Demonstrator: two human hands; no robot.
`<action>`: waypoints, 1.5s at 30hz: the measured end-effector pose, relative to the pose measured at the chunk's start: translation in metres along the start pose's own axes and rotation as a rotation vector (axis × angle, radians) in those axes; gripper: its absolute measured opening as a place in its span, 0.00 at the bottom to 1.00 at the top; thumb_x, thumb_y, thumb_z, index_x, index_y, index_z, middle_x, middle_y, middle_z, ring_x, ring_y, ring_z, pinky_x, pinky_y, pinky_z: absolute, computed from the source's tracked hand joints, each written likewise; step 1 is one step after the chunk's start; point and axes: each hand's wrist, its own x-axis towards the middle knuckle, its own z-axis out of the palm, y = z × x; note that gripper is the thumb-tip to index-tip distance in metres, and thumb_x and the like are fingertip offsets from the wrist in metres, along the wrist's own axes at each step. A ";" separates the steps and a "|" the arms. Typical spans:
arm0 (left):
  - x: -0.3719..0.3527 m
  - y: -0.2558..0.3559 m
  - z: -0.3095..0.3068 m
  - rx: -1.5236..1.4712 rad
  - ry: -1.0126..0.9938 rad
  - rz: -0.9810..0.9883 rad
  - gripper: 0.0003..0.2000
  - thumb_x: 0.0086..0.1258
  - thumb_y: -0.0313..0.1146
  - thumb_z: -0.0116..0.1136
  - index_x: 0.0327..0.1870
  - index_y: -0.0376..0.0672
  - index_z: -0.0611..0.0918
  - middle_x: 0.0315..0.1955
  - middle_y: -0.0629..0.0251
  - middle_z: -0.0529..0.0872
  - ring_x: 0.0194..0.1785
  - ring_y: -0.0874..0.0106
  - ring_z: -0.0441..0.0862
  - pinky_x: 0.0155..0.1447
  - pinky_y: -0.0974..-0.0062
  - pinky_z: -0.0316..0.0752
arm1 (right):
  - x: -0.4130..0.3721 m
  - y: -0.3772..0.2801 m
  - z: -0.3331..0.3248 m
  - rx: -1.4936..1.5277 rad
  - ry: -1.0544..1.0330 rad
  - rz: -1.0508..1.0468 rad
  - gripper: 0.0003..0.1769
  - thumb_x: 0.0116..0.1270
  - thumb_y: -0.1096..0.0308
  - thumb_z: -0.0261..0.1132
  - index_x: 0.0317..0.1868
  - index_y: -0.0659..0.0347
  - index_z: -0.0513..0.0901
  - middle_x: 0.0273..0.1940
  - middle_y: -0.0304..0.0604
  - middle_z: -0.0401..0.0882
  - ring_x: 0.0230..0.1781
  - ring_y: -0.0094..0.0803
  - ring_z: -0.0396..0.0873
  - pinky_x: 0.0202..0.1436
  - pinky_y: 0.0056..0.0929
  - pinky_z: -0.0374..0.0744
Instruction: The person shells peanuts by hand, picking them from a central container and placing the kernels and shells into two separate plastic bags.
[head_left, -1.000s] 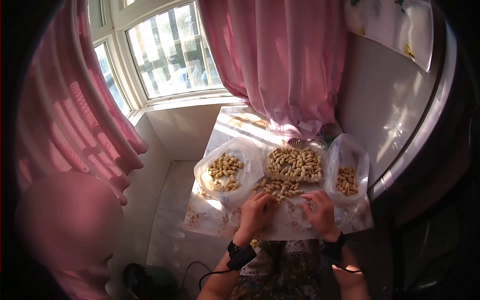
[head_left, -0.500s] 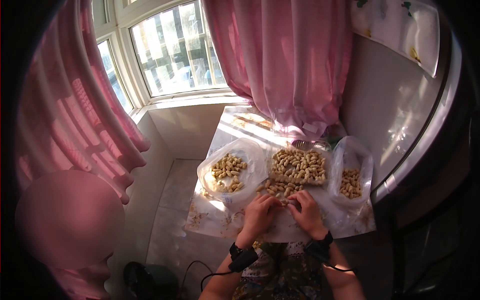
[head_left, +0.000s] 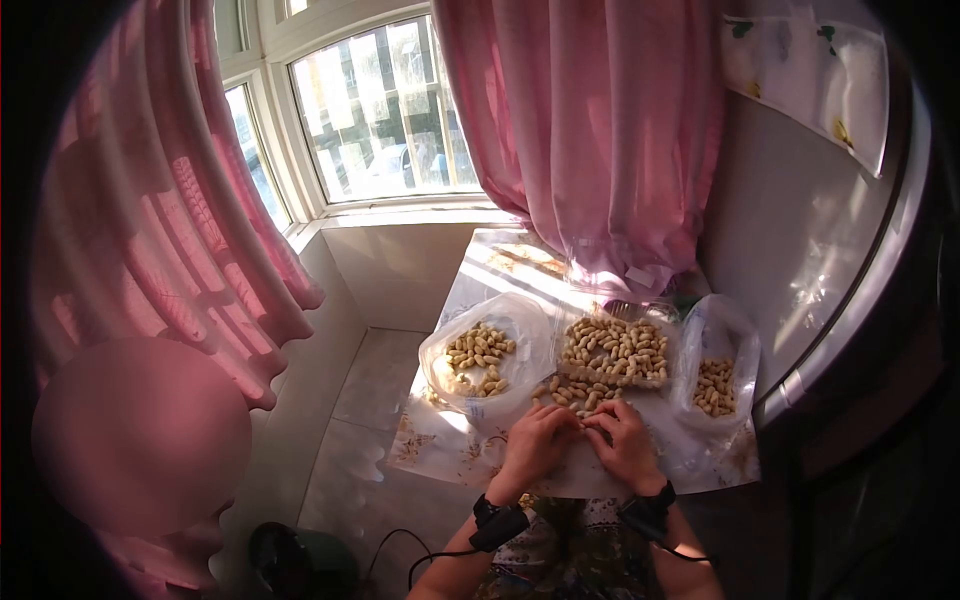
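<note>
My left hand [head_left: 540, 446] and my right hand [head_left: 622, 446] meet over the front part of the table, fingertips pinched together. Between them is a small tan peanut, mostly hidden by the fingers. Just beyond the fingertips, loose unshelled peanuts [head_left: 580, 392] lie in a small heap. Behind that heap stands a clear plastic box [head_left: 630, 382] full of peanuts. A white plastic bag [head_left: 532, 352] holding peanuts lies open to the left of the box. Another open bag [head_left: 738, 372] with peanuts stands on the right.
The table [head_left: 440, 450] has a pale patterned cover, with reddish-brown bits near its left front corner. Pink curtains [head_left: 590, 130] hang behind it beside a window [head_left: 385, 110]. A grey panel [head_left: 800, 230] borders the right side. A round pink object [head_left: 140, 435] is at the left.
The view has shifted, so the table and its contents appear lower and farther right. My fingertips have come closer together. The bags and the box keep their places on the table.
</note>
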 end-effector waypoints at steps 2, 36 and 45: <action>0.000 0.000 -0.001 -0.004 -0.003 -0.007 0.07 0.64 0.31 0.74 0.41 0.46 0.88 0.43 0.69 0.92 0.47 0.62 0.88 0.50 0.66 0.83 | 0.000 0.001 0.001 0.003 0.008 -0.003 0.06 0.66 0.71 0.74 0.43 0.59 0.89 0.47 0.45 0.81 0.49 0.47 0.82 0.54 0.43 0.81; 0.001 0.006 -0.003 0.003 -0.017 0.009 0.07 0.64 0.34 0.74 0.41 0.48 0.89 0.40 0.68 0.91 0.46 0.61 0.87 0.50 0.64 0.83 | 0.003 0.000 -0.001 -0.027 0.018 -0.032 0.11 0.69 0.74 0.69 0.51 0.55 0.89 0.51 0.43 0.83 0.54 0.48 0.83 0.57 0.44 0.81; 0.001 0.005 -0.003 0.001 -0.018 0.001 0.07 0.64 0.33 0.74 0.41 0.48 0.89 0.38 0.68 0.90 0.45 0.60 0.87 0.49 0.63 0.83 | -0.004 0.008 0.007 -0.014 0.059 0.052 0.10 0.70 0.73 0.68 0.50 0.59 0.86 0.50 0.48 0.82 0.52 0.50 0.82 0.57 0.46 0.80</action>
